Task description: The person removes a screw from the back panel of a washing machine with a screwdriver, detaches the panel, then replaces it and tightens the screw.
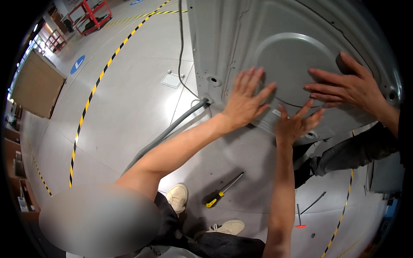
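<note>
A large grey pressed-metal panel with a raised round section fills the upper right. My left hand is open against it, fingers spread and slightly blurred, left of the round section. Lower down and to the right, my right hand also has spread fingers at the panel's lower part, near a small label. Another person's hand lies on the panel just above my right hand. Below the panel, left of my left hand, a thick grey hose runs diagonally, and a thin dark cable hangs beside it.
A yellow-and-black screwdriver and a red T-handle tool lie on the floor near my feet. The other person's dark-clad leg is at right. Striped tape, a white plastic plate, a cardboard sheet and red trolleys are left.
</note>
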Action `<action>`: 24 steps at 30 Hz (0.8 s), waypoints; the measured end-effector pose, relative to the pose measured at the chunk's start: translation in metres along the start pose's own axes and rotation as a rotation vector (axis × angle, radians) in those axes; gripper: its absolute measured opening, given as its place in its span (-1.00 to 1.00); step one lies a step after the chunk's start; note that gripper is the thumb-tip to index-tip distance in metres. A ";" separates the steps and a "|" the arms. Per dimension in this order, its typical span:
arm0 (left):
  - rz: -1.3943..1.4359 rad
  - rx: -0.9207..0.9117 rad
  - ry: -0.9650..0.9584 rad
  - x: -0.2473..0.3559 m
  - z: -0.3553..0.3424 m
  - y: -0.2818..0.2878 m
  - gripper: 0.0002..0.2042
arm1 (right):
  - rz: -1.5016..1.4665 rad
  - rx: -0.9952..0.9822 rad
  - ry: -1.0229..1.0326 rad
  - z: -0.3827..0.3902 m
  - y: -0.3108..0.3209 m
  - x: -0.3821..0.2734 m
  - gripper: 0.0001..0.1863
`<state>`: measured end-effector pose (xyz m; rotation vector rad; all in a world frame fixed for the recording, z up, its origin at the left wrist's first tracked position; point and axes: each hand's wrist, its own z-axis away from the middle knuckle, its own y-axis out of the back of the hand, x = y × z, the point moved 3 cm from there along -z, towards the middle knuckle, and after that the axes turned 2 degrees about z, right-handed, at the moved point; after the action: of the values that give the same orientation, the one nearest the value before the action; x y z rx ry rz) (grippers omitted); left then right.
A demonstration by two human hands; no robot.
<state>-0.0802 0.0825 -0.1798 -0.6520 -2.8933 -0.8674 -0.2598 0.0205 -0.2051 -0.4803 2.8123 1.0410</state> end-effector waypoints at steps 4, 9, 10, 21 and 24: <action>-0.030 -0.099 0.094 0.010 -0.013 -0.013 -0.14 | 0.067 0.043 0.058 0.001 0.000 -0.003 0.07; -0.078 -0.022 0.050 -0.001 -0.011 -0.024 -0.09 | 0.083 0.092 0.101 0.000 0.001 -0.004 0.07; -0.090 -0.010 0.044 -0.003 -0.010 -0.026 -0.09 | 0.084 0.095 0.103 0.000 0.001 -0.004 0.07; -0.217 0.092 -0.006 -0.013 -0.009 -0.035 -0.20 | 0.017 0.151 0.174 0.001 0.001 -0.007 0.14; -0.201 0.100 -0.006 -0.012 -0.010 -0.037 -0.21 | 0.018 0.116 0.130 0.000 0.006 -0.009 0.11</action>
<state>-0.0850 0.0449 -0.1918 -0.3604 -3.0232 -0.7325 -0.2533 0.0273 -0.1996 -0.5296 2.9747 0.8726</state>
